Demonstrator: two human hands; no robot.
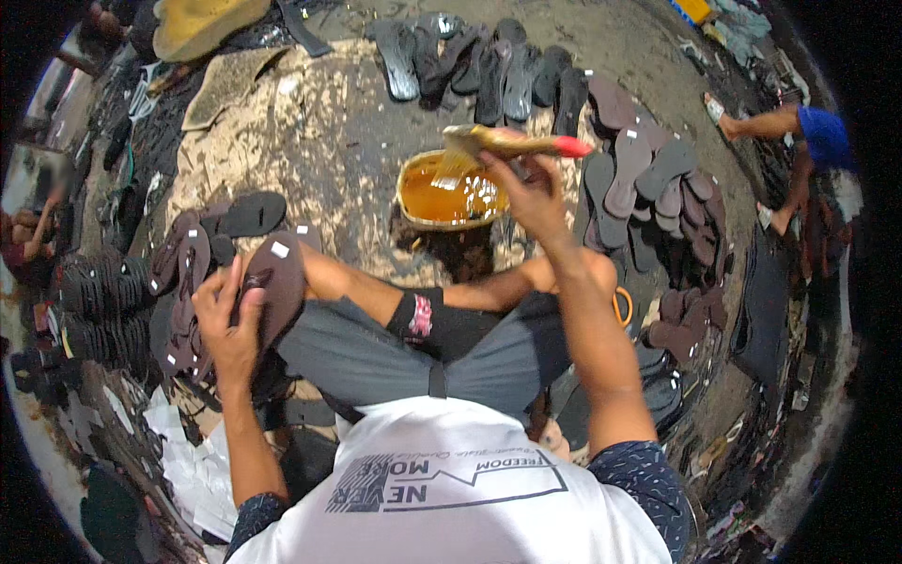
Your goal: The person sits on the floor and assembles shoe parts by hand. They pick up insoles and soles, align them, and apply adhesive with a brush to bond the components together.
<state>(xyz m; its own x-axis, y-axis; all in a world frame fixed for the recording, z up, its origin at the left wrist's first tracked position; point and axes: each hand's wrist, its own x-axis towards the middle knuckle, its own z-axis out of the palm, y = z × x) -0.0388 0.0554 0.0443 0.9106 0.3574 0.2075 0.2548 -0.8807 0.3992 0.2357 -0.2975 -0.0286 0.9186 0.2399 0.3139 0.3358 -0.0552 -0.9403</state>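
Amber liquid (pixel 440 199) shines in the bowl (pixel 436 226), and right above it comes the brush (pixel 517 145), red-tipped handle pointing right, bristles hanging down over the bowl! Whether they touch the liquid, I cannot tell. The right hand (pixel 534 193) is clamped on that handle, just beyond the bowl's right rim. Across on the left, the left hand (pixel 228 320) has fingers and thumb gripped on 1 brown sandal (pixel 287 282), held upright beside the knee, 1 white label at its top end. Dark soles (pixel 519 85) line up beyond the bowl; more sandals (pixel 628 179) pile up at right, orange scissors (pixel 622 307) by the right knee, white papers (pixel 193 461) lower left.
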